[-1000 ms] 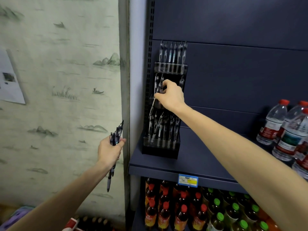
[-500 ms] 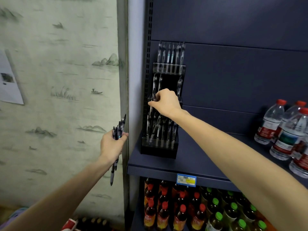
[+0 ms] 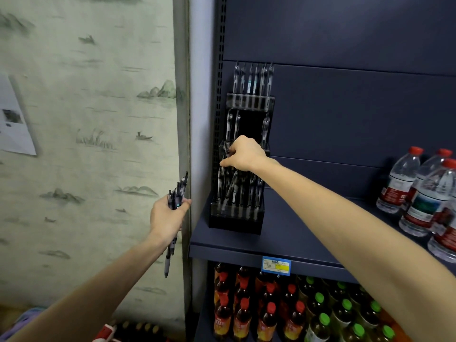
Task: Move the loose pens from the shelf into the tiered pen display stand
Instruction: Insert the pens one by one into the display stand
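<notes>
Risk: right hand [image 3: 243, 154], fingers curled at the middle tier of the pen display stand [image 3: 243, 169] near the shelf's [image 3: 283, 233] left edge, could knock leaning pens askew. Whether its grip pinches a pen is hidden. Left hand [image 3: 167, 218] clutches the loose pens [image 3: 175, 196]; bundle could slip.

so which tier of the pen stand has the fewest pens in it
The middle tier: only about three pens stand there, with a dark gap between them. The top tier holds a full row, and the bottom tier is crowded.
</notes>
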Action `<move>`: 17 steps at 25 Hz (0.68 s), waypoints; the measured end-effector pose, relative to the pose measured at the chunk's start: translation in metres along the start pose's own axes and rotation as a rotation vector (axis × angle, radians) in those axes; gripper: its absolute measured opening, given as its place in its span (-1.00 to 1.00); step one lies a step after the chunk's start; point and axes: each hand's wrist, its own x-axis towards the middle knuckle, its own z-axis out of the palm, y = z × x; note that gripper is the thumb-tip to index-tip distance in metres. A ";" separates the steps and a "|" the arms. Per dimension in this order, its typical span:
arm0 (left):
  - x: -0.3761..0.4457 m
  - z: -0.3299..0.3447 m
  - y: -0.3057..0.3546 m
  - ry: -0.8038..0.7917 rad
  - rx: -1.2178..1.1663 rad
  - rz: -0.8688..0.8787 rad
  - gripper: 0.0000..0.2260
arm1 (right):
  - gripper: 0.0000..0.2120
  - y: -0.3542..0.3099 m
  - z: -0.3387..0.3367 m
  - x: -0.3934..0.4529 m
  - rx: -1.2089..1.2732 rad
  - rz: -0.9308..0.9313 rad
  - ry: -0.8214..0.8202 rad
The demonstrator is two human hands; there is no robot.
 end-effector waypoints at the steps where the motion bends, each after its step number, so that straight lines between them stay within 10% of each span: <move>1: 0.000 -0.001 0.001 -0.001 0.000 0.001 -0.89 | -0.75 -0.001 -0.001 0.001 0.013 -0.002 -0.016; 9: 0.001 0.001 0.002 -0.008 0.002 0.024 -0.85 | -0.85 0.012 -0.019 -0.006 0.601 0.022 0.309; 17: -0.003 0.010 0.010 -0.027 0.002 0.050 -0.85 | -0.85 0.010 0.005 -0.027 1.166 0.161 0.175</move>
